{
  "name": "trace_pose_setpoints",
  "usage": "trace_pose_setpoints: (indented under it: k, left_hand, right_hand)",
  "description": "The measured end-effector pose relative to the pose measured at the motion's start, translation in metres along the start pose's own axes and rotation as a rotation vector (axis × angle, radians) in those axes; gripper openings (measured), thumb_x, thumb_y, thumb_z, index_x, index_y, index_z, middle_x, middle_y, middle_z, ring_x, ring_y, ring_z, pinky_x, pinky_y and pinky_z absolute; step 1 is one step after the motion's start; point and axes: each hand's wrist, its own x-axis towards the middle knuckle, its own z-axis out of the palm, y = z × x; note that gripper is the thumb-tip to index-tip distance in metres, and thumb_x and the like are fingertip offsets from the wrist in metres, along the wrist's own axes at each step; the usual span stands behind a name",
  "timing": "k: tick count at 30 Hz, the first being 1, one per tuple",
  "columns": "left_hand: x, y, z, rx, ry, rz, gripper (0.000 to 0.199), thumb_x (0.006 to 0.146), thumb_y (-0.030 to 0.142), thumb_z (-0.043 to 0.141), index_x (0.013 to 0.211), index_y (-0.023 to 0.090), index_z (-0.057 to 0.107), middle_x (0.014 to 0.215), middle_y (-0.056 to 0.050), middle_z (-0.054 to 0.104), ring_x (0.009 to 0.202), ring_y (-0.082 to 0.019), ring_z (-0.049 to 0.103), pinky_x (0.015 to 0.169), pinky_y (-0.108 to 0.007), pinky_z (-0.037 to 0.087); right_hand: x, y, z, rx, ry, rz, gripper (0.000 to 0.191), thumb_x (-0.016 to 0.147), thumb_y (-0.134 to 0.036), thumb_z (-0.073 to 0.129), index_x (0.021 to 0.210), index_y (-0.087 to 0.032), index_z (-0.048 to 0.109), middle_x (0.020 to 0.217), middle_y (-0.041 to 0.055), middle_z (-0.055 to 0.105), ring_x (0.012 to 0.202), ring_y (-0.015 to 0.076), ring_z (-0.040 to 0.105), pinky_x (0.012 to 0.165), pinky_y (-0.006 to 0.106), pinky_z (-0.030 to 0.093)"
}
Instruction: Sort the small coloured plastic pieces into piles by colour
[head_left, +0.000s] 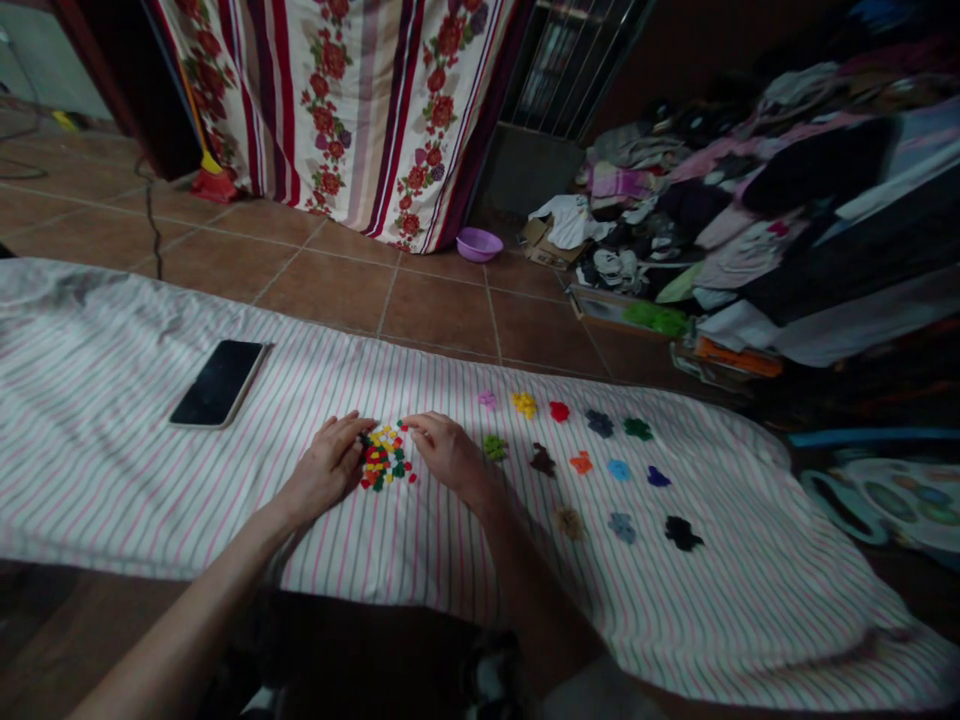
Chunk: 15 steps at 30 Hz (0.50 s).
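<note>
A pile of small mixed pieces in red, yellow, green, orange and white lies on a striped cloth between my hands. My left hand rests along the pile's left side, fingers stretched out and holding nothing visible. At the upper right of the pile, the fingers of my right hand are bent and pressed together. A green piece shows right at those fingertips; whether it is pinched is too small to tell. Right of my hands, single-colour heaps lie in rows, among them lime green, yellow, brown and black.
A phone lies on the cloth to the left. Past the far edge are a tiled floor, a purple basin and a floral curtain. Clothes are heaped at the right, near a paint palette.
</note>
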Motion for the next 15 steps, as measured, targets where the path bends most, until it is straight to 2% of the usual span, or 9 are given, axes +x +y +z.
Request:
trace_pose_setpoints:
  k: [4,8,12,15]
  left_hand:
    - [-0.008,0.0,-0.003,-0.035,0.002,0.007,0.045,0.093,0.031,0.033,0.133,0.02,0.051,0.133,-0.01,0.061,0.133,-0.022,0.049,0.116,-0.049,0.034]
    - [-0.018,-0.001,-0.01,0.054,0.063,0.064,0.047,0.091,0.04,0.046,0.133,0.019,0.052,0.14,-0.012,0.053,0.136,-0.026,0.044,0.111,-0.047,0.041]
    - [-0.028,-0.004,-0.018,0.183,0.09,0.128,0.055,0.085,0.05,0.059,0.13,0.019,0.053,0.128,-0.012,0.059,0.121,-0.027,0.053,0.101,-0.046,0.049]
    - [-0.033,-0.005,-0.017,0.273,0.111,0.188,0.059,0.082,0.049,0.064,0.131,0.018,0.051,0.119,-0.012,0.062,0.11,-0.027,0.055,0.093,-0.046,0.051]
  right_hand:
    - [0.001,-0.004,0.002,0.092,-0.041,-0.029,0.028,0.088,-0.01,0.049,0.106,-0.018,0.069,0.101,0.0076,0.071,0.096,0.0172,0.064,0.089,0.031,0.049]
    - [-0.003,-0.01,-0.001,0.126,-0.08,0.002,0.03,0.084,-0.011,0.056,0.11,-0.019,0.067,0.108,0.007,0.066,0.093,0.0157,0.062,0.084,0.029,0.049]
    - [-0.012,-0.016,-0.012,0.051,-0.166,0.076,0.047,0.079,-0.021,0.067,0.125,-0.022,0.059,0.108,0.0048,0.059,0.087,0.0152,0.058,0.081,0.029,0.048]
    - [-0.017,-0.024,-0.018,-0.019,-0.243,0.113,0.057,0.079,-0.025,0.069,0.133,-0.022,0.053,0.105,0.004,0.056,0.086,0.0157,0.056,0.082,0.03,0.046]
